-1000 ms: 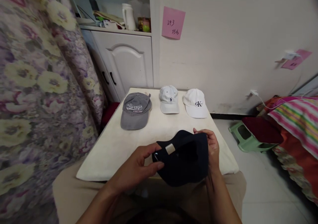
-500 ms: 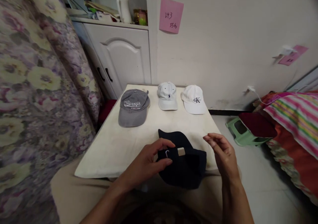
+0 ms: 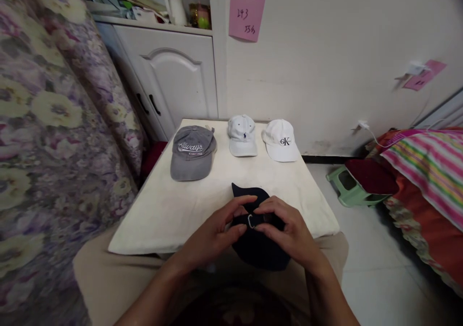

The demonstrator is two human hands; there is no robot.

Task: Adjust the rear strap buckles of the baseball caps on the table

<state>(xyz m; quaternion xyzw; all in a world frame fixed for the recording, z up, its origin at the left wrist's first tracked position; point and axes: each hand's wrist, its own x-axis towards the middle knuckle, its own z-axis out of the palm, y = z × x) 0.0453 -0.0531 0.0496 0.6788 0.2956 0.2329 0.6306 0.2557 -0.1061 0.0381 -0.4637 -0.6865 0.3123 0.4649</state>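
Observation:
A dark navy baseball cap (image 3: 262, 251) is at the near edge of the cloth-covered table, its brim pointing away from me. My left hand (image 3: 220, 227) pinches the cap's back strap to the left of a small metal buckle (image 3: 251, 221). On the buckle's other side, my right hand (image 3: 289, 227) is closed on the strap, thumb and fingertips close to the metal. My fingers cover much of the strap and part of the crown. Farther back sit a grey cap (image 3: 193, 153), a pale blue cap (image 3: 242, 136) and a white cap (image 3: 280, 141), brims toward me.
The table (image 3: 152, 215) has a cream cover and reaches to my lap. A floral curtain (image 3: 54, 138) hangs at left beside a white cabinet (image 3: 177, 70). To the right are a green stool (image 3: 343, 186) and a bed with a striped cover (image 3: 430, 162).
My right hand has come in from the right, where it was apart from the cap, and now grips the strap by the buckle. My left hand keeps its pinch. The view has shifted slightly.

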